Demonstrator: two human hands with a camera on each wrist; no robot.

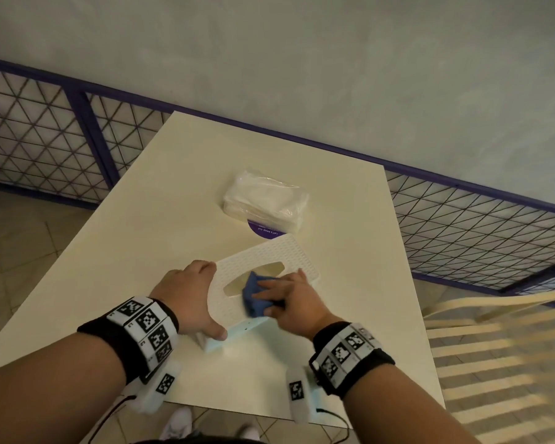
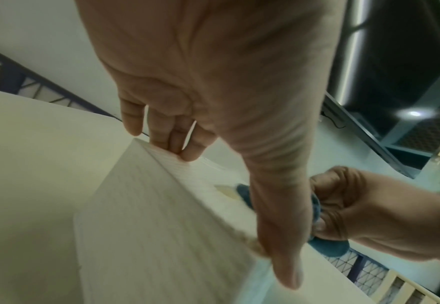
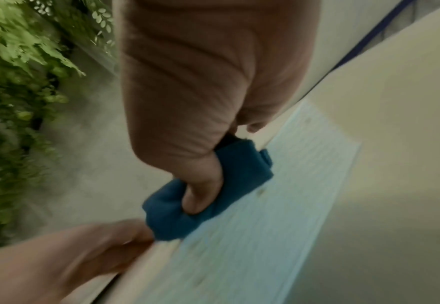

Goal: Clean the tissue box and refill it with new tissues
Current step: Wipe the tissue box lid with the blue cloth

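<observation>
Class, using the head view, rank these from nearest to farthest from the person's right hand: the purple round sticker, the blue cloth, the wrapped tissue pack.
1. blue cloth: held in the right hand, on the tissue box.
2. purple round sticker: on the table beyond the box.
3. wrapped tissue pack: farthest, partly covering the sticker.

The cream table (image 1: 161, 200) carries a white perforated tissue box (image 1: 269, 251) near its centre. At the box's twelve o'clock lies a clear-wrapped tissue pack (image 1: 265, 197), partly covering a purple round sticker (image 1: 265, 232).
</observation>
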